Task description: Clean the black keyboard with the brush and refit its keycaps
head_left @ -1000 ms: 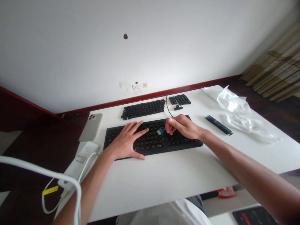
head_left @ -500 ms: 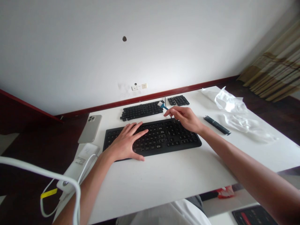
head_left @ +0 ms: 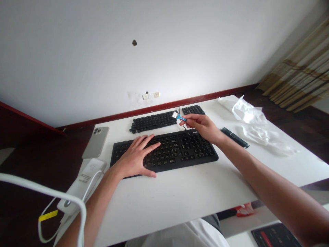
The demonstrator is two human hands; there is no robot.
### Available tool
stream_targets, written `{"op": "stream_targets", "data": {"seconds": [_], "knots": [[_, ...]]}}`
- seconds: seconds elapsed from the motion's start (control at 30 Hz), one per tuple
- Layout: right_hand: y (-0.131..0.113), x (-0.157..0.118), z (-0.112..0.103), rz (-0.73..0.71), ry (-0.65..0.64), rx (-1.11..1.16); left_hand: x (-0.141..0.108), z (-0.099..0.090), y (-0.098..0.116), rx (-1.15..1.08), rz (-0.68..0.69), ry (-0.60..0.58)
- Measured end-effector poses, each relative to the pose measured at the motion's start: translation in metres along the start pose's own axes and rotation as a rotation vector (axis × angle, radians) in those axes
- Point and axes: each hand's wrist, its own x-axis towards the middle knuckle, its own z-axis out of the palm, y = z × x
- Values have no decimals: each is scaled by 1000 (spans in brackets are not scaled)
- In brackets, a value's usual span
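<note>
Inspector: Condition of the hands?

Clerk: Well apart from each other. The left hand (head_left: 135,157) lies palm down, fingers spread, across the left part of a black rectangular keyboard (head_left: 183,149), thumb past its near edge. The right hand (head_left: 203,125) is pinched on a small brush with a blue handle and white bristles (head_left: 179,117).

Inspector: Position of the brush?

Clerk: Beyond the keyboard's far edge, bristles pointing left, at the right end of a wide block of black keycaps (head_left: 153,121). Whether they touch, I cannot tell.

Inspector: And the keyboard?

Clerk: Flat on a white counter (head_left: 167,199), in front of that block.

Inspector: Surroundings?

Clerk: Far right of the wide block, a smaller black keycap block (head_left: 194,109), partly hidden by the right hand. Right of the keyboard, a long black strip (head_left: 234,137), material unclear, then crumpled translucent plastic wrapping (head_left: 249,111). At left, a light grey phone (head_left: 95,145), camera side up; nearer, a white oblong unit with printed text (head_left: 86,175).
</note>
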Motion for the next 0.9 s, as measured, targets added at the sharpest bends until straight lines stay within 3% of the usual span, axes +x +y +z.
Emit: {"op": "stream_targets", "data": {"seconds": [0.2, 0.43, 0.73, 0.9], "knots": [[13, 1, 1, 66, -26, 181, 0, 1, 0, -4, -2, 11], [7, 1, 1, 36, 26, 49, 0, 0, 0, 7, 2, -1], [8, 0, 7, 55, 2, 209, 0, 0, 1, 2, 4, 15], [3, -2, 12, 73, -53, 140, 0, 0, 0, 5, 1, 10]]}}
